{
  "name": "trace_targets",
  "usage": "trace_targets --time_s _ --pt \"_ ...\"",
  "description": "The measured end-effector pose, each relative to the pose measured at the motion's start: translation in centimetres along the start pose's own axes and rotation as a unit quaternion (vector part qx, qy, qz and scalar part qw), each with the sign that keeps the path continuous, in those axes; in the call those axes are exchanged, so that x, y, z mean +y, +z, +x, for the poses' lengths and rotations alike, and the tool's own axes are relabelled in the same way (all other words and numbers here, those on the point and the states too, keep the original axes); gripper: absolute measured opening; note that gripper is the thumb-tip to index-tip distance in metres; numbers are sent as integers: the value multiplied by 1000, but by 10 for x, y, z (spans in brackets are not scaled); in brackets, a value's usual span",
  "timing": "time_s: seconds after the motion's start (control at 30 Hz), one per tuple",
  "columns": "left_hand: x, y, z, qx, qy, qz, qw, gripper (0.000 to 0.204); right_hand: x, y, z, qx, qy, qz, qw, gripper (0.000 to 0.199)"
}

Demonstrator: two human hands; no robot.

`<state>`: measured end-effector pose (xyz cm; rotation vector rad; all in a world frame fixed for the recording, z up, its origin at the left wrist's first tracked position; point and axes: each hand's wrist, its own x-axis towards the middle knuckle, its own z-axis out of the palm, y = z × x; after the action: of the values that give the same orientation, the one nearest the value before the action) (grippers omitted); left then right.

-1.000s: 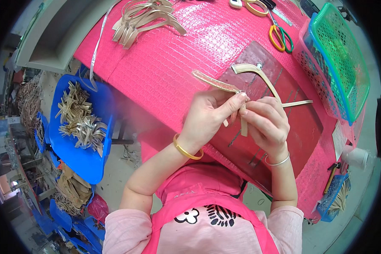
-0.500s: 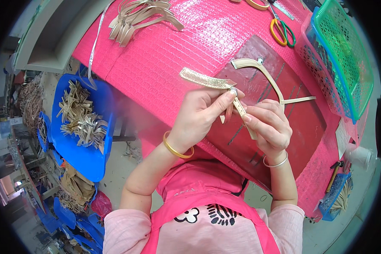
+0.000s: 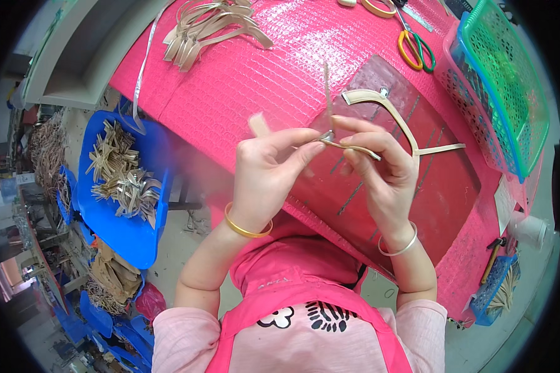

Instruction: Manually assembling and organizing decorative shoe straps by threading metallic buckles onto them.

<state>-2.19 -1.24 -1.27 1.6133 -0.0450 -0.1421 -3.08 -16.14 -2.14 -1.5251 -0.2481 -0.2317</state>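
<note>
Between both hands, over the table, is a gold strap [image 3: 363, 149] with a small silver buckle [image 3: 326, 135]. My left hand [image 3: 261, 171] is closed, its thumb and forefinger pinching the strap at the buckle. My right hand [image 3: 382, 171] pinches the narrow part of the strap just to the right. A thin strip stands up above the fingers, and a wide pale end, blurred, juts out beyond my left hand. Another curved gold strap [image 3: 399, 118] with a buckle lies on the dark red board [image 3: 442, 193], beyond my right hand.
A bundle of gold straps [image 3: 214, 31] lies on the pink-covered table [image 3: 230, 93] at the far left. Scissors [image 3: 417, 51] rest at the far right, near stacked plastic baskets [image 3: 510, 87]. To the left, a blue bin [image 3: 115, 227] holds strap bundles.
Both hands have turned the strap: its wide glittery end, which pointed left, is now blurred beyond my left hand, and a thin strip stands up. My left hand has shifted slightly left.
</note>
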Motion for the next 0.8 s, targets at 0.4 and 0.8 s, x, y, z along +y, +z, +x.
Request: trace_targets --time_s 0.4,0.8 --pt "-16 -3 4 -61 20 -22 998 26 3 10 10 -1 148 155 977 8" --pt "-37 10 7 80 122 28 989 22 12 11 5 -17 384 353 853 23"
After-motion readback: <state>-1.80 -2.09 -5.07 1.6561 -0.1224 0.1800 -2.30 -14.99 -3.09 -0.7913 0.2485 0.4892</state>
